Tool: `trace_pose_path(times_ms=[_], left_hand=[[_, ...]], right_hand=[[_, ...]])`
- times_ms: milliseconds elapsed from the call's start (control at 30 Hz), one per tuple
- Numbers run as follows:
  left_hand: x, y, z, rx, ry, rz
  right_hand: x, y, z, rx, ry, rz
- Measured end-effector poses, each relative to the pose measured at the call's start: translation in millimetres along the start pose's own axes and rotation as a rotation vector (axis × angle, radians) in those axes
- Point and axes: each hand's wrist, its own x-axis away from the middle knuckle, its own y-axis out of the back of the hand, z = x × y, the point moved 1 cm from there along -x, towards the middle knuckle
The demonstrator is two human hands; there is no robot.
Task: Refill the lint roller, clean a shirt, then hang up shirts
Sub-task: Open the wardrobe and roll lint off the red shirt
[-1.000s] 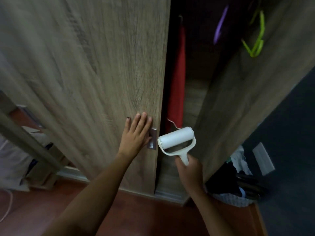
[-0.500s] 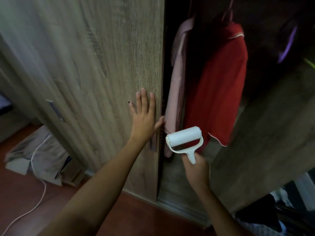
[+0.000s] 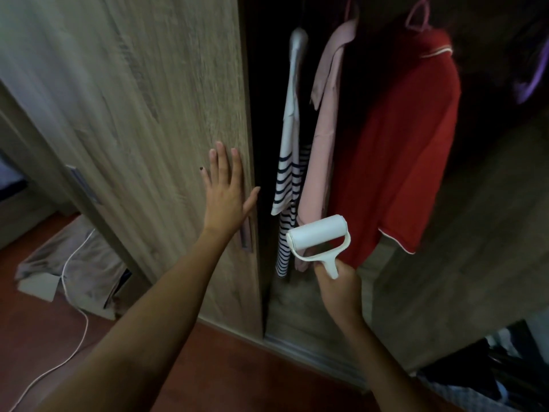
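Door slid further left vs 0.5 s ago, striped shirt now exposed. White plastic lint roller (image 3: 317, 235) gripped by handle in right hand (image 3: 338, 288), just below red polo shirt (image 3: 398, 150). Left hand (image 3: 225, 193) spread flat on oak-grain wardrobe door (image 3: 148, 114). Prob picking a shirt to clean next.

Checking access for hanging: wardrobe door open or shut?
Open: sliding door is pushed aside by the left hand, exposing the red shirt.
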Motion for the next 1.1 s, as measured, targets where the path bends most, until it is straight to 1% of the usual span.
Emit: trace_pose_path(times_ms=[233,367,533,700,867,967,1100], left_hand=[[-1,8,14,0.035,0.013,0.043],[-2,11,22,0.071,0.035,0.045],[-3,15,34,0.109,0.068,0.042],[-4,19,43,0.134,0.112,0.039],[-4,15,41,0.083,0.109,0.042],[-1,12,36,0.074,0.137,0.029],[10,15,21,0.140,0.141,0.012]], right_hand=[[3,-2,2,0.027,-0.013,-0.003],[8,6,6,-0.006,-0.060,0.003],[9,12,13,0.019,-0.057,-0.021],[11,4,11,-0.027,-0.051,-0.016],[11,-3,11,-0.012,-0.042,-0.011],[9,-4,14,-0.015,-0.049,-0.023],[9,2,20,-0.033,-0.030,-0.043]])
